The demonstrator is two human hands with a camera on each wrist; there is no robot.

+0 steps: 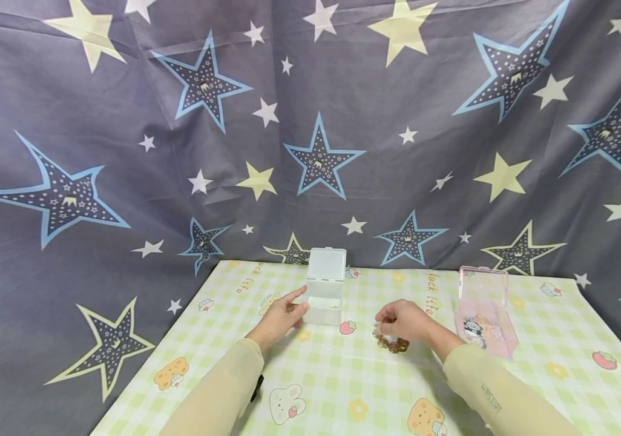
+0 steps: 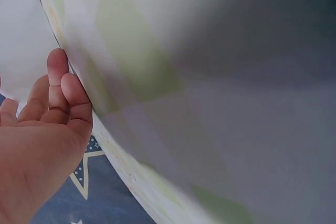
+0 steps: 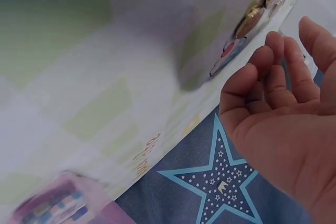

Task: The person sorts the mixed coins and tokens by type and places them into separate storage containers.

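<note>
A small white box (image 1: pixel 324 313) stands on the table with its hinged lid (image 1: pixel 327 264) raised. My left hand (image 1: pixel 282 315) is at the box's left side, thumb and forefinger right at its wall; in the left wrist view this hand (image 2: pixel 50 108) overlaps the white surface. Over a ring of shiny brown-gold beads (image 1: pixel 392 345), like a bracelet, hovers my right hand (image 1: pixel 407 321). From the right wrist, the beads (image 3: pixel 257 11) lie on the cloth apart from my loosely bent fingers (image 3: pixel 240 85), and nothing shows between fingers and thumb.
To the right, a pink see-through box (image 1: pixel 498 339) with its lid (image 1: pixel 483 287) up holds small black-and-white and pink things. A green checked cloth (image 1: pixel 223 363) with cartoon prints covers the table. Behind its far edge hangs a dark starry curtain (image 1: pixel 343 206).
</note>
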